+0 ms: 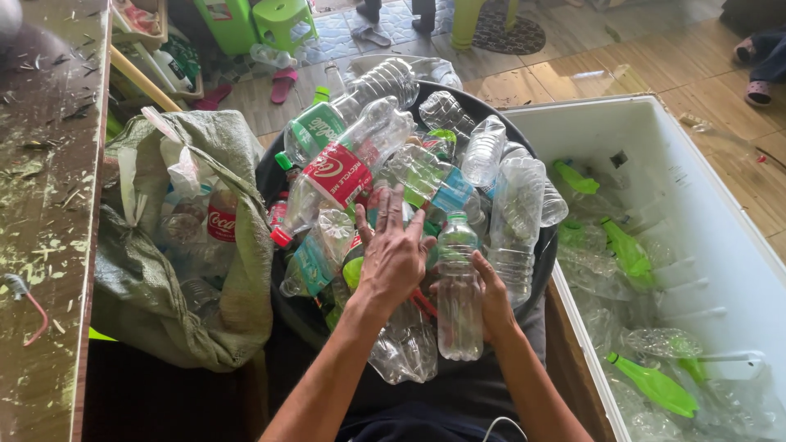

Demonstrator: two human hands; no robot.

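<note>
A black tub [536, 270] in front of me is heaped with empty plastic bottles, clear ones and some with red, green or blue labels. My right hand [494, 295] holds a clear bottle with a green cap [458, 286] upright at the tub's near edge. My left hand [391, 252] lies spread, fingers apart, over the bottles just left of it, touching the heap. A large clear bottle with a red label [344, 168] lies tilted on top of the pile.
A grey-green woven sack [188, 245] with more bottles sits at the left, beside a scuffed wooden bench [45, 205]. A white box [696, 237] at the right holds crushed clear and green bottles. Green plastic stools, sandals and another person's feet are at the back.
</note>
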